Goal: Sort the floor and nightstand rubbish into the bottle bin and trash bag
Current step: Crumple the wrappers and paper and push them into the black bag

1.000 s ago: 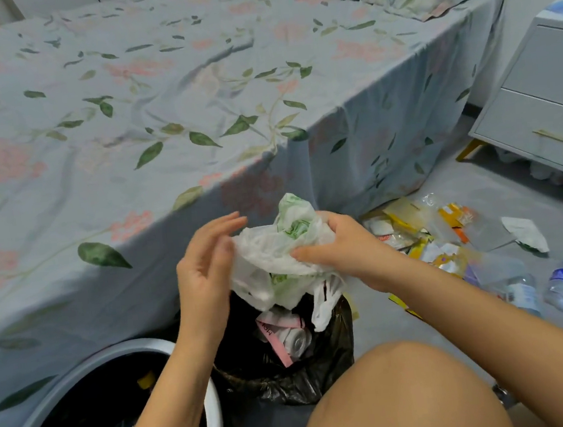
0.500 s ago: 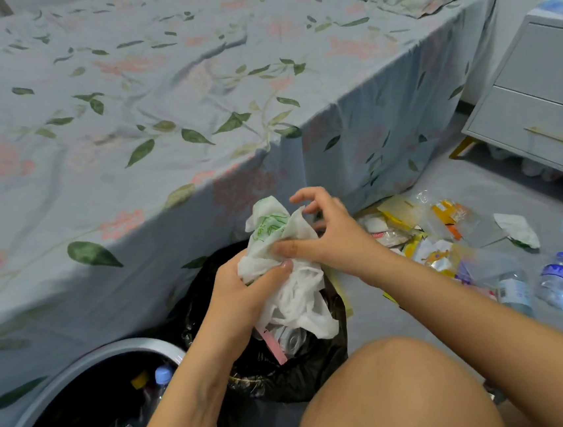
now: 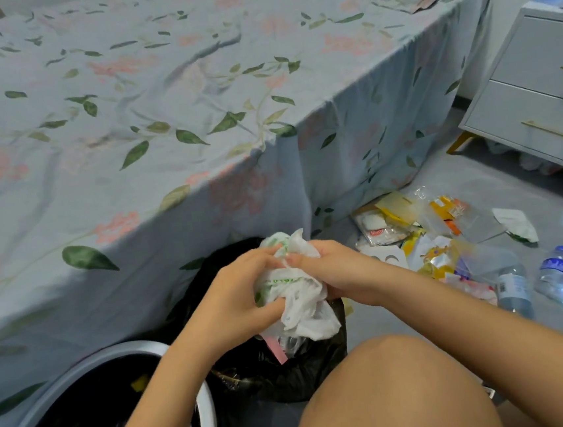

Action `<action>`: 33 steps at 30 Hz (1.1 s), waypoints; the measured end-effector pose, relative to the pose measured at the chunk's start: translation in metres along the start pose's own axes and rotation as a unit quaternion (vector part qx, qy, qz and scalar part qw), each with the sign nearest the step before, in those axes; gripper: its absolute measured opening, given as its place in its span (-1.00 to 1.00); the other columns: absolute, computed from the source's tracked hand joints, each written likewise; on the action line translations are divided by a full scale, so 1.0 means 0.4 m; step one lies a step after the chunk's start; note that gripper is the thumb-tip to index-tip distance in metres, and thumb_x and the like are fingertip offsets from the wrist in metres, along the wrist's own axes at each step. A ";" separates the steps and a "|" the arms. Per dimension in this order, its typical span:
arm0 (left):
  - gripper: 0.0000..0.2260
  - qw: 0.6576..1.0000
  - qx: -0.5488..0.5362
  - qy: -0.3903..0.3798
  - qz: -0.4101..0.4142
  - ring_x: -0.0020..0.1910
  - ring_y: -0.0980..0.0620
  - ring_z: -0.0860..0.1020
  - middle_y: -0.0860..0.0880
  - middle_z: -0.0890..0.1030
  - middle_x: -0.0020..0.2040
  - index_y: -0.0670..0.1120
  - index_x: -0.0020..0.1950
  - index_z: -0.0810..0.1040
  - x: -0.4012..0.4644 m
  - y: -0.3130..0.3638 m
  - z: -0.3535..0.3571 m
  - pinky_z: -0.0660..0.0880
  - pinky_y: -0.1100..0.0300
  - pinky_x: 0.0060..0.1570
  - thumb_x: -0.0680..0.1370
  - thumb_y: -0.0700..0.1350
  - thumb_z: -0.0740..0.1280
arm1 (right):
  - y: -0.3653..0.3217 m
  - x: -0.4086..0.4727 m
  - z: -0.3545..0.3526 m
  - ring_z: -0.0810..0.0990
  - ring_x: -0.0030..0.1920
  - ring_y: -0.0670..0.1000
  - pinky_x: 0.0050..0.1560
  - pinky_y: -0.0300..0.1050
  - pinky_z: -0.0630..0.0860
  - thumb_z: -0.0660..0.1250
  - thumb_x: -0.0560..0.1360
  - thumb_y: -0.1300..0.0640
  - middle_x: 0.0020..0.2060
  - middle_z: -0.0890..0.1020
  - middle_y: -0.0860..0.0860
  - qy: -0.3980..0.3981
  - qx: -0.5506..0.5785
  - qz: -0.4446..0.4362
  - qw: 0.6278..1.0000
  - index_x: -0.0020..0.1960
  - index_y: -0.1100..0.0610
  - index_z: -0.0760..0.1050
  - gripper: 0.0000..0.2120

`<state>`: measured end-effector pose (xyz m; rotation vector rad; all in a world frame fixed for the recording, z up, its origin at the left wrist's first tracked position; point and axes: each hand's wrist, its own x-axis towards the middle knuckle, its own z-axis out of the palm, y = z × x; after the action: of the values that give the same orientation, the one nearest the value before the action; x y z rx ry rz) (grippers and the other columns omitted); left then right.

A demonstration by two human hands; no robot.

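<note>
Both hands hold a crumpled white plastic bag (image 3: 301, 306) with green print, right above the open black trash bag (image 3: 289, 377). My left hand (image 3: 236, 296) grips it from the left and below. My right hand (image 3: 333, 270) squeezes it from the right. The grey bottle bin (image 3: 209, 423) with a dark liner stands at the lower left, a yellow scrap visible inside. Loose wrappers (image 3: 412, 231) lie on the floor to the right, with two clear water bottles (image 3: 514, 289) (image 3: 554, 273) beside them.
The bed (image 3: 161, 121) with a floral sheet fills the left and back. A white nightstand (image 3: 543, 85) with gold handles stands at the right, something blue on its top. My bare knee (image 3: 393, 392) is in the foreground. Grey floor shows around the rubbish.
Both hands have closed in and bunched the white plastic bag into a tighter wad, lowering it slightly toward the black trash bag.
</note>
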<state>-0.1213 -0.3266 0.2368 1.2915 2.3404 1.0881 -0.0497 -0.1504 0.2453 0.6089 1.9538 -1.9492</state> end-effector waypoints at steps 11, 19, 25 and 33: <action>-0.89 0.950 0.160 -0.081 -0.255 -0.25 -0.08 0.53 -0.02 0.52 -0.31 -0.10 -0.30 0.45 0.050 -0.217 0.171 0.36 0.16 -0.35 0.35 -0.08 0.32 | 0.068 -0.013 -0.165 0.51 -0.28 0.04 -0.29 -0.13 0.57 0.15 0.61 -0.06 -0.17 0.51 0.06 0.054 -0.198 0.132 0.970 0.03 0.15 0.46 -0.72; -0.58 0.840 0.295 -0.256 -0.378 0.22 -0.08 0.56 -0.09 0.56 0.23 -0.10 0.26 0.50 0.083 -0.350 0.257 0.52 0.12 0.07 0.42 -0.08 0.41 | 0.141 -0.017 -0.264 0.49 -0.30 0.04 -0.33 -0.16 0.51 0.19 0.60 0.00 -0.15 0.50 0.07 0.074 -0.218 0.196 0.953 0.10 0.17 0.47 -0.74; -0.30 0.804 0.328 -0.323 -0.375 0.32 -0.06 0.47 -0.02 0.46 0.34 -0.03 0.38 0.40 0.119 -0.329 0.278 0.50 0.06 0.21 0.31 0.09 0.55 | 0.219 0.015 -0.308 0.49 -0.34 0.04 -0.35 -0.16 0.51 0.19 0.59 0.04 -0.19 0.50 0.07 0.069 -0.235 0.251 0.936 0.09 0.19 0.42 -0.78; -0.75 0.948 0.187 -0.069 -0.247 0.13 0.08 0.54 0.11 0.58 0.11 0.06 0.13 0.56 0.115 -0.179 0.177 0.50 0.15 0.05 0.49 0.07 0.30 | 0.420 0.165 -0.318 0.49 -0.37 0.07 -0.34 -0.13 0.50 0.23 0.50 0.21 -0.23 0.50 0.12 0.170 -0.251 0.273 0.913 -0.04 0.24 0.46 -0.89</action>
<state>-0.1542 -0.2781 0.1429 0.7644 2.6299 0.4003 -0.0121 -0.0215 0.0701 1.2335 2.0596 -1.0040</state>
